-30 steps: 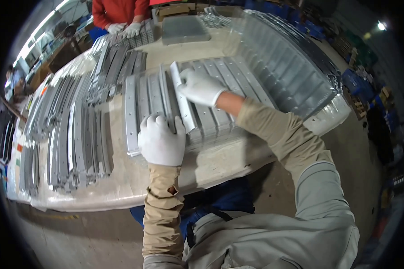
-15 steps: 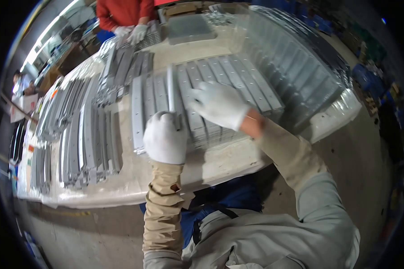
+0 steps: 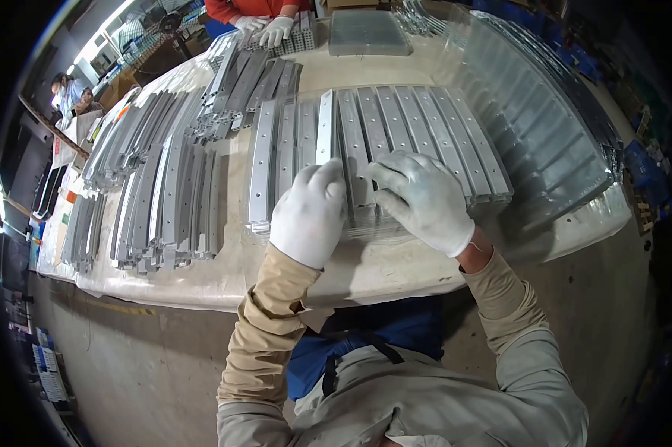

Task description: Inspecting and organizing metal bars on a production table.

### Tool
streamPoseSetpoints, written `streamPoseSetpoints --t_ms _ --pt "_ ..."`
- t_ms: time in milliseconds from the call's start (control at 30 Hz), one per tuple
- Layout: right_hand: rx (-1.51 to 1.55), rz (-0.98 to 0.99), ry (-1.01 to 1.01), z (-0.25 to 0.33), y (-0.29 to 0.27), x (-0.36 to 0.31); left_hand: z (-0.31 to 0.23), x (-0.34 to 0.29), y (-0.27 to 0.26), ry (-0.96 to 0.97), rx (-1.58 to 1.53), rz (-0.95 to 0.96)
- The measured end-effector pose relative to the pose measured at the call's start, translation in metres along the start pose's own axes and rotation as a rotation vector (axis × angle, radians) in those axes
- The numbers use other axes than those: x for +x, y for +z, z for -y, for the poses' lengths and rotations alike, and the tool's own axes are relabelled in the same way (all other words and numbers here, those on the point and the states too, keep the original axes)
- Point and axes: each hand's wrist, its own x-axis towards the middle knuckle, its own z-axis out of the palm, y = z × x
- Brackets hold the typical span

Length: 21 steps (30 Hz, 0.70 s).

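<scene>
In front of me a row of silver-grey metal bars with small holes (image 3: 433, 134) lies side by side in a clear plastic tray (image 3: 384, 229). My left hand (image 3: 310, 212), in a white glove, is closed around the near end of one bright metal bar (image 3: 325, 128), which stands slightly proud of the row. My right hand (image 3: 425, 200), gloved too, rests over the near part of the bars just right of it. Its fingers are bent and apart, with nothing visible between them. The fingertips of my left hand are partly hidden.
Loose stacks of metal bars (image 3: 164, 201) cover the table's left side. Nested clear plastic trays (image 3: 529, 127) stand on the right. A flat clear tray (image 3: 369, 33) lies at the back. Across the table a person's gloved hands (image 3: 276, 31) handle bars. The table's front edge (image 3: 202, 294) is near me.
The bar in my left hand has gone from raised and tilted to lying nearly flat in the row. My right hand has moved slightly down beside it. The view has shifted.
</scene>
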Motion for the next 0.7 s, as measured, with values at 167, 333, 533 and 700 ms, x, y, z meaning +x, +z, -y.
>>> streamPoseSetpoints --t_ms 167,333,533,700 --pt "-0.053 -0.018 -0.037 -0.004 0.003 -0.003 -0.029 0.013 -0.009 -0.124 0.089 0.297" --pt "-0.053 -0.007 -0.03 0.001 0.001 -0.002 0.009 0.014 -0.001 0.001 -0.156 0.172" --pt "-0.019 0.202 0.084 0.011 -0.014 0.011 0.016 -0.004 -0.001 -0.204 -0.488 0.088" --pt "0.02 0.105 0.128 0.008 0.0 0.012 0.009 -0.011 -0.012 -0.094 -0.13 0.201"
